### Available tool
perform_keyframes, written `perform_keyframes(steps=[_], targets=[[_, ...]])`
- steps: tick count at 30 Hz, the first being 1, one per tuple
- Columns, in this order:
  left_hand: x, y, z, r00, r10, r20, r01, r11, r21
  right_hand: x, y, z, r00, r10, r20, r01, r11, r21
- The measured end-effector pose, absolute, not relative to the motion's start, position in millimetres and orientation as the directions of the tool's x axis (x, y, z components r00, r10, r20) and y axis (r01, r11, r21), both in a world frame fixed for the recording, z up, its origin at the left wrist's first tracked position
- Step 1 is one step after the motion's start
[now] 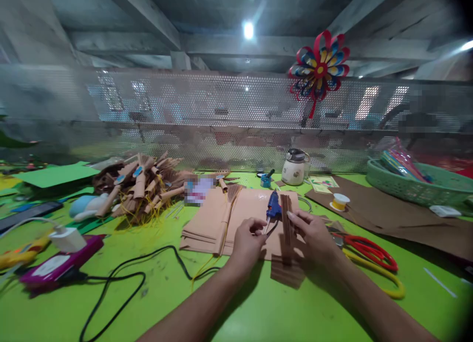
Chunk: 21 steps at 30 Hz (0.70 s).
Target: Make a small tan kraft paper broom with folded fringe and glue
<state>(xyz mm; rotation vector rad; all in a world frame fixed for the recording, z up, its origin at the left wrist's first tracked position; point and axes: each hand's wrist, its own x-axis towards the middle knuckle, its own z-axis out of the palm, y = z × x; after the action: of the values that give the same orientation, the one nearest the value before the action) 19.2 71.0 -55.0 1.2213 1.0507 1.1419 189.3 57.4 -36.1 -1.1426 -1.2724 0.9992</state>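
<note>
Nearest us, on the green table [162, 307], a black cord [142, 258] loops left of our forearms; a sleeve-free arm catching it could drag whatever it feeds. Our left hand [248, 241] has its fingers curled close together beside a thin white stick [266, 226]; we cannot tell whether they grip it. Our right hand [314, 233] pinches the edge of a pleated brown paper strip [287, 223], upright above the table's near middle; a loosened pinch could let the folds spring apart. Just beyond lies a blue glue gun [274, 204] on brown paper sheets [246, 204]; if hot, its tip could burn straying fingers. Farther back stands a lidded jug [294, 168], before a perforated screen [221, 115].
</note>
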Motion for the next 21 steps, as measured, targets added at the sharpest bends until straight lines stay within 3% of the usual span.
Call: perform_keyframes(steps=[5, 10, 21], targets=[[24, 69, -55, 0.216, 0.976, 0.016, -0.171, 0.021, 0.985, 192, 58, -36, 0.02, 0.984, 0.178, 0.088, 0.176, -0.98], [24, 66, -46, 0.228, 0.973, 0.035, -0.145, -0.002, 0.989, 190, 55, -33, -0.031, 0.966, 0.255, 0.16, 0.257, -0.953], [23, 65, -48, 0.263, 0.962, 0.073, -0.146, -0.035, 0.989, 183, 53, -31, -0.103, 0.958, 0.267, 0.177, 0.282, -0.943]])
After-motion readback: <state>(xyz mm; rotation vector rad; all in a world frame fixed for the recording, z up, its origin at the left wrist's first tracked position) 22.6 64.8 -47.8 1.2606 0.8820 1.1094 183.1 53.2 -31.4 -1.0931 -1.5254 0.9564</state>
